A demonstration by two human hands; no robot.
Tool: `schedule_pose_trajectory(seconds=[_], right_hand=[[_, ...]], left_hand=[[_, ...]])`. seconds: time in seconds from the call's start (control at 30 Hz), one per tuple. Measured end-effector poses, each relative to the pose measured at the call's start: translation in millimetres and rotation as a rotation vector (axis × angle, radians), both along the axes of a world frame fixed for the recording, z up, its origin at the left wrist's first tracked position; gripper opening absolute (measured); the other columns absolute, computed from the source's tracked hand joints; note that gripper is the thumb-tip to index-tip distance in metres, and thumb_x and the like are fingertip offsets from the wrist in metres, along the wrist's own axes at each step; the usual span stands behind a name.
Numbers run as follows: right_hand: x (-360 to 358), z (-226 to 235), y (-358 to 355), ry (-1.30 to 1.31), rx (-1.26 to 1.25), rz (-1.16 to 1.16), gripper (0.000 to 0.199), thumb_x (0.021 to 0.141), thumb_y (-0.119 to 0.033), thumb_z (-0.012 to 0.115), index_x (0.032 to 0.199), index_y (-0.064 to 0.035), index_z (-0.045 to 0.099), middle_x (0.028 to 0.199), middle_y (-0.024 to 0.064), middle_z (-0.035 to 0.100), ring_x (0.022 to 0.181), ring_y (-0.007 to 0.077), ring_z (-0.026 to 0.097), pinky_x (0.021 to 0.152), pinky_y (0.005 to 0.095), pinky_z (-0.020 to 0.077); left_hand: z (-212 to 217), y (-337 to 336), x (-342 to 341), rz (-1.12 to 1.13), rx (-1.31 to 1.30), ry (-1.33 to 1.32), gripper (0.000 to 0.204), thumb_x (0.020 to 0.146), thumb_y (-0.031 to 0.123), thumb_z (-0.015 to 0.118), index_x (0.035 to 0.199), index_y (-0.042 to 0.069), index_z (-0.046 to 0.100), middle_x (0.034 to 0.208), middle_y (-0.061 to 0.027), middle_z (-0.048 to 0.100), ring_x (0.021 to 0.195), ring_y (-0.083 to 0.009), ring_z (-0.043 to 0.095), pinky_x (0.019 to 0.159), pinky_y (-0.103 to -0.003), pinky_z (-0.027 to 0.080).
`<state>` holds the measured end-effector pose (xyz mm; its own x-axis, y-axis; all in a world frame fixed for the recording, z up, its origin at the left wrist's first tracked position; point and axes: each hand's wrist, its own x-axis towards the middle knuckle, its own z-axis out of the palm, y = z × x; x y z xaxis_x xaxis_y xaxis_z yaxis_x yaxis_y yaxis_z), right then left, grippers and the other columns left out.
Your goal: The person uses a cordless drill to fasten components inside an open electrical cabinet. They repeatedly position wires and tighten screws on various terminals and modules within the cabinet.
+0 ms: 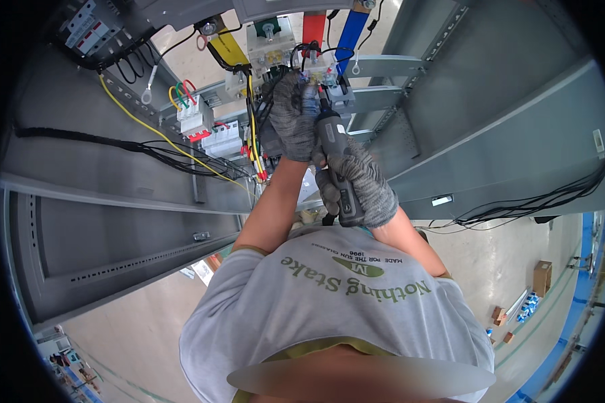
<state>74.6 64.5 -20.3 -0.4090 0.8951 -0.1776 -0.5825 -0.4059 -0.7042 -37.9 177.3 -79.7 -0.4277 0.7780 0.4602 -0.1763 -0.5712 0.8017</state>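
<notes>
My right hand [368, 185], in a grey knit glove, is wrapped round a dark grey electric screwdriver [334, 140]. The tool points away from me, its bit end at a clear-covered terminal block [323, 67] inside a grey metal cabinet. Beside that tip is my left hand [292, 114], gloved too, its fingers curled in close to the block. What those fingers pinch is hidden by the glove and the black wires [308, 48]. Behind the block rise a red busbar [314, 28] and a blue busbar [351, 39]; a yellow busbar [227, 47] stands to the left.
White breakers [196, 117] with coloured wires sit left of my left arm. A bundle of black cables [101, 139] crosses the left cabinet wall [54, 168]. More black cables [538, 205] hang at the right panel [504, 141]. A cardboard box [543, 277] stands on the floor at right.
</notes>
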Motion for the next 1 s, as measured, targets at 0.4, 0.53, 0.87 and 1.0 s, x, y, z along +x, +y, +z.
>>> schedule_pose_trajectory(seconds=[0.4,0.53,0.87,1.0], right_hand=[[35.6,9.3,16.5,-0.398,0.431,-0.437,0.047,0.083,-0.006,0.068,0.122,-0.0059,0.042,0.088,0.0050,0.060,0.073,0.0133,0.061,0.065,0.0255,0.0505],[38.6,1.7,87.4,-0.606,0.672,-0.754,0.041,0.081,-0.004,0.070,0.113,-0.0051,0.044,0.091,0.0065,0.065,0.079,0.0139,0.062,0.069,0.0284,0.0518],[8.6,31.6,123.7,-0.656,0.836,-0.738,0.039,0.076,-0.011,0.079,0.101,-0.0049,0.050,0.080,0.0055,0.064,0.068,0.0135,0.062,0.063,0.0283,0.0526],[5.1,28.7,134.5,-0.713,0.888,-0.790,0.047,0.075,-0.014,0.079,0.110,-0.0019,0.049,0.077,0.0098,0.065,0.066,0.0187,0.063,0.064,0.0327,0.0528]], left_hand=[[5.0,-52.8,-9.4,0.277,0.007,0.604,0.049,0.089,0.001,0.060,0.136,0.005,0.047,0.126,-0.0125,0.056,0.097,-0.0139,0.061,0.085,-0.027,0.050],[61.8,-56.9,-17.8,0.559,0.102,0.789,0.044,0.085,0.008,0.069,0.126,0.003,0.053,0.122,-0.0124,0.056,0.091,-0.0200,0.062,0.081,-0.033,0.051],[114.5,-20.0,-10.8,0.638,0.049,1.121,0.021,0.090,0.023,0.061,0.100,0.005,0.065,0.092,-0.0149,0.067,0.086,-0.0338,0.065,0.076,-0.043,0.050],[122.5,-8.1,-11.9,0.590,0.020,1.084,0.021,0.092,0.022,0.058,0.102,0.006,0.065,0.091,-0.0148,0.068,0.086,-0.0337,0.065,0.077,-0.042,0.051]])
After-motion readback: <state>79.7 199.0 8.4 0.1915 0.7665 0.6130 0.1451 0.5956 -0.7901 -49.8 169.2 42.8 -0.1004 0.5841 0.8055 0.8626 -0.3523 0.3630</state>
